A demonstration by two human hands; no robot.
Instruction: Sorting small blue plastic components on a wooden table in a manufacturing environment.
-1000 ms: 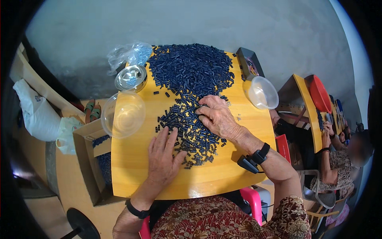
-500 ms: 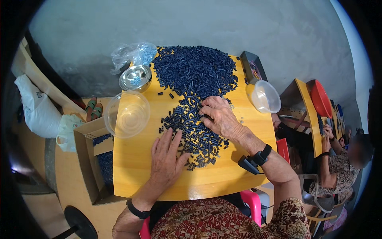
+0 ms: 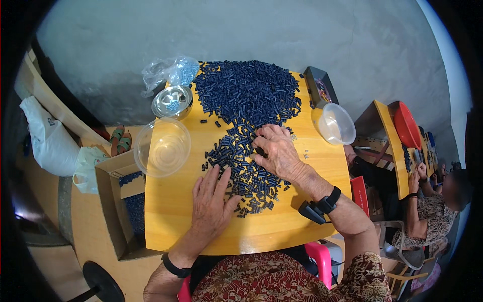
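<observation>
A large heap of small dark blue plastic pieces (image 3: 246,90) covers the far part of the yellow table (image 3: 171,216). From it a looser spread of the same short, tube-like pieces (image 3: 259,183) runs toward me. Over this spread, my right hand (image 3: 277,153) is bent with its fingers curled in, and dark pieces show between thumb and fingers; how many is hidden. My left hand (image 3: 211,201) lies on the table with fingers apart, its tips at the spread's left edge, holding nothing. A few small light metal-looking bits (image 3: 306,154) lie right of my right hand.
On the left stand a clear plastic tub (image 3: 163,148), a steel bowl (image 3: 172,102) with light blue bits and a plastic bag (image 3: 183,70). A translucent tub (image 3: 336,125) and dark tray (image 3: 322,86) are on the right. A cardboard box (image 3: 113,216) stands on the floor. Another person works at far right.
My right hand has shifted slightly over the loose pieces, its fingers still curled. My left hand stays at the same spot. The whole view has moved a little.
</observation>
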